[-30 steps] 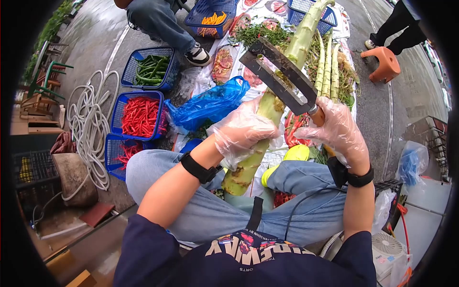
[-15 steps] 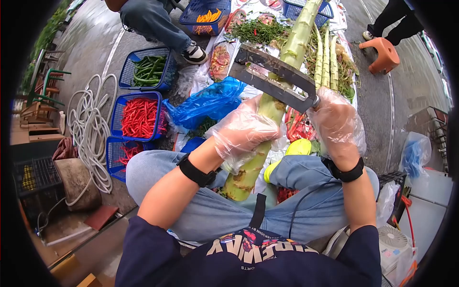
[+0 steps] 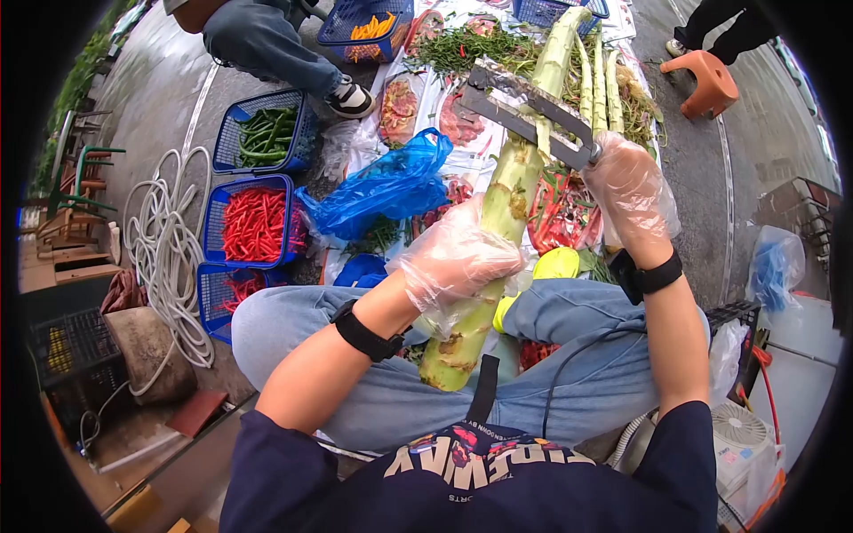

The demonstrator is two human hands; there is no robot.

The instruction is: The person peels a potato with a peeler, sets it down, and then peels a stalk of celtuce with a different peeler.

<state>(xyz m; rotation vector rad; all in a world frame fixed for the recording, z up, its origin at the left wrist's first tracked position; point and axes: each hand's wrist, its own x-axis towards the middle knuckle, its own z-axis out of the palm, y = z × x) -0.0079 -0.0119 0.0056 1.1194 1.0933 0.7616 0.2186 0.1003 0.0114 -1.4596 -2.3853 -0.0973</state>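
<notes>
A thick, pale green vegetable stalk [image 3: 511, 200] slants from between my crossed legs up and away to the top. My left hand [image 3: 458, 262], in a clear plastic glove, is wrapped round its lower part. In a similar glove, my right hand [image 3: 631, 182] grips the handle end of a wide dark metal peeler [image 3: 524, 115]. Its two parallel bars lie across the stalk above my left hand. A pale strip of peel hangs at the lower bar. Several thinner peeled stalks [image 3: 600, 89] lie beyond, to the right.
Blue baskets hold red chillies [image 3: 256, 224], green peppers [image 3: 267, 138] and yellow peppers [image 3: 373, 27] at left. A blue plastic bag [image 3: 382, 191] and green peelings [image 3: 471, 53] lie on the printed sheet. A coiled hose [image 3: 173, 258], an orange stool [image 3: 702, 82] and two people's legs are nearby.
The peeler and my right hand have moved a little up and away along the stalk. A strip of peel now shows at the peeler. My left hand keeps its hold.
</notes>
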